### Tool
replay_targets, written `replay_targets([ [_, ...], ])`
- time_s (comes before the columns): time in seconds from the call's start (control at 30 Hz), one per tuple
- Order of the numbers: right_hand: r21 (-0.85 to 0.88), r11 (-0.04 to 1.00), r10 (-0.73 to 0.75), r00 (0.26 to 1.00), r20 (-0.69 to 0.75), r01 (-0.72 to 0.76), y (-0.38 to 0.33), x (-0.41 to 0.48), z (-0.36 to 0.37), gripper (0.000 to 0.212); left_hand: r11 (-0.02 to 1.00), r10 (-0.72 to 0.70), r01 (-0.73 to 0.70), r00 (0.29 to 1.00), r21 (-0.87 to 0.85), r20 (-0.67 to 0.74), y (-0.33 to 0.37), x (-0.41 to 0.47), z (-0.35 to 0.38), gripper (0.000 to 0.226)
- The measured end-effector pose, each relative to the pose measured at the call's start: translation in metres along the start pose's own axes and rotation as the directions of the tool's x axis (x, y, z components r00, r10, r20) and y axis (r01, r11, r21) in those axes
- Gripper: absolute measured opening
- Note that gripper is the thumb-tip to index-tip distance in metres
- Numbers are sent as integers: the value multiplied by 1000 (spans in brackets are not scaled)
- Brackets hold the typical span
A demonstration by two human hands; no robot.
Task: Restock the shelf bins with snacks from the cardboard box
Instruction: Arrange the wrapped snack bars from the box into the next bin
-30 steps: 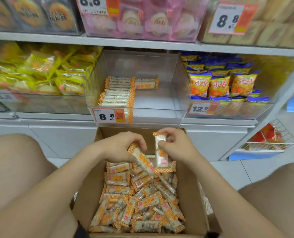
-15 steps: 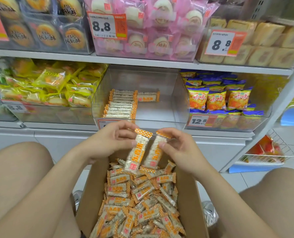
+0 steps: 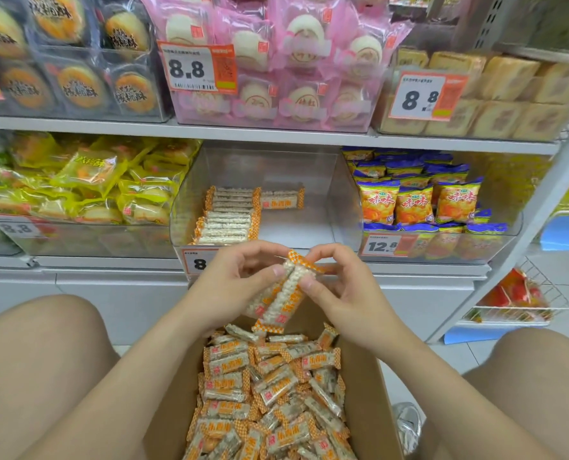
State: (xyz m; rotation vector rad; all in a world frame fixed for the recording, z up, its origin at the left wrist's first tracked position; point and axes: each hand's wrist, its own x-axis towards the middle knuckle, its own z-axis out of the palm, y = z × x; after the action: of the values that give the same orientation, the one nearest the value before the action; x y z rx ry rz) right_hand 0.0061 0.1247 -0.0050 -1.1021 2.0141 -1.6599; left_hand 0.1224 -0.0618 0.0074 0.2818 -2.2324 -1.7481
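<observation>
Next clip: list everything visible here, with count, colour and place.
cardboard box: one, brown, between the knees
loose snack bars: many, white-orange, in the box
held snack bars: two, white-orange, above the box
clear bin: one, see-through, lower shelf middle, partly filled
yellow packets: many, bin to its left
orange bags: many, blue-trimmed, bin to its right
pink cakes: many, upper shelf
wire basket: one, white, lower right
left hand: pinches the held bars
right hand: pinches them too
</observation>
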Motion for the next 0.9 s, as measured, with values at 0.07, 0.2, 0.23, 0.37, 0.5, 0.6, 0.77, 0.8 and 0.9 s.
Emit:
replay_targets([
  [0.07, -53, 998, -41, 999, -8, 41, 2, 3, 0, 25, 1000, 11, -11, 1000, -14, 2, 2, 3, 6, 25],
  [0.2, 106, 994, -21, 998, -63, 27, -3, 14, 2, 23, 999, 8, -10, 1000, -51, -28, 4, 10, 6, 49],
  [0.23, 145, 989, -28, 996, -88, 40, -6, 17, 1, 22, 998, 11, -13, 999, -57, -34, 6, 11, 4, 56],
  [0.37, 217, 970, -66, 979, -190, 108, -13, 26, -3, 18, 968, 97, -88, 995, 233, -25, 17, 18, -5, 53],
  [0.5, 149, 977, -127, 979, -162, 151, -16, 38, -9, 29, 896, 206, -174, 978, 409, -35, 28, 24, -9, 50],
  [0.6, -251, 938, -228, 972, 63, 237, -22, 55, -33, 53, 817, 228, -192, 974, 544, 2, 28, 33, -21, 51],
  [0.77, -571, 778, -128, 956, 263, 261, -23, 95, -46, 52, 772, 256, -243, 965, 587, 62, 33, 66, -43, 52],
  [0.8, -575, 775, -124, 955, 268, 262, -21, 105, -42, 43, 778, 266, -239, 963, 581, 40, 31, 75, -46, 53],
  [0.9, -644, 737, -107, 976, 190, 206, -11, 141, -29, 31, 792, 165, -61, 979, 607, -116, 14, 104, -57, 68],
])
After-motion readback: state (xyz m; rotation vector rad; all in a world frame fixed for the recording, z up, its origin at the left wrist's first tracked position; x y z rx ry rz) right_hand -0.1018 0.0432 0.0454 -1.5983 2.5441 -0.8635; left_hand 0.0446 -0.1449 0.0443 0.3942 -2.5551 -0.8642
